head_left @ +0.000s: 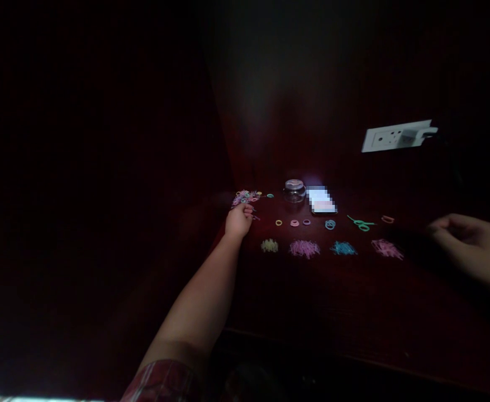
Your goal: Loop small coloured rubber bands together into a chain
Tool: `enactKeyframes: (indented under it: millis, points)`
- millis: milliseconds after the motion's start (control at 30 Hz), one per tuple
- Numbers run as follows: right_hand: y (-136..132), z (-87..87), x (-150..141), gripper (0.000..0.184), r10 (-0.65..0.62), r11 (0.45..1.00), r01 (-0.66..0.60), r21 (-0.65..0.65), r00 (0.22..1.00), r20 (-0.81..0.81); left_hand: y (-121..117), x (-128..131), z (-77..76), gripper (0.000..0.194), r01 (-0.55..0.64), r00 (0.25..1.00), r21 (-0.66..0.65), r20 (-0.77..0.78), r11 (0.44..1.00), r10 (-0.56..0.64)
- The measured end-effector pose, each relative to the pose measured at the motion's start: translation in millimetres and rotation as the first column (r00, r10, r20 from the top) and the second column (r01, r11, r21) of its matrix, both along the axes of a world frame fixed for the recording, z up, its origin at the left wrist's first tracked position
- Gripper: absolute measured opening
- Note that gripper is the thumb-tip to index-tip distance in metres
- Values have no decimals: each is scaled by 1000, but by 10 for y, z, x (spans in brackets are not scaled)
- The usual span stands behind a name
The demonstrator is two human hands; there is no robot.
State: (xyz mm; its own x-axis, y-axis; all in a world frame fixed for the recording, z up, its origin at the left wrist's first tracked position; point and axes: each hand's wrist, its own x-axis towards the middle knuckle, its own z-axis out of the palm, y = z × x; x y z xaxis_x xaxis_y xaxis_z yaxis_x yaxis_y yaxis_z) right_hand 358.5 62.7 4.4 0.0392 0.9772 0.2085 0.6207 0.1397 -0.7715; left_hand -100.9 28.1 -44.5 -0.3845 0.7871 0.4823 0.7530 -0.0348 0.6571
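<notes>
My left hand (pixel 239 220) is at the near edge of a mixed pile of small coloured elastic bands (pixel 245 196), its fingers curled in; whatever they hold is hidden. Off to the right, my right hand (pixel 477 243) hovers with thumb and fingers pinched, and I cannot make out anything in them. Sorted bands lie in a front row: a yellow pile (pixel 269 245), a purple pile (pixel 304 248), a blue pile (pixel 344 248) and a pink pile (pixel 387 249). Behind them are a yellow ring (pixel 279 223), a pink ring (pixel 294 223), a purple ring (pixel 307 222) and blue rings (pixel 330 224).
A clear lidded jar (pixel 294 191) stands at the back beside a lit phone (pixel 322 199). Small green scissors (pixel 361 224) and an orange-pink band (pixel 388 219) lie to the right. On the wall is a socket (pixel 395 136) with a plug. The surroundings are dark.
</notes>
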Motion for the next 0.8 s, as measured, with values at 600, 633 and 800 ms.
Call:
enactKeyframes:
  millis: [600,633,800]
  points:
    - [-378,198,-1290,31,581,716,-657,235,749,319,-276,1000,286,24,456,875,244,51,856,-481]
    - [-374,173,-1370,27,580,717,-643,271,765,280,-318,1089,309,23,478,864,245,42,844,-502]
    - [-341,31,-1454,5,631,630,-647,431,749,202,-461,1342,413,19,529,832,308,-5,790,-555]
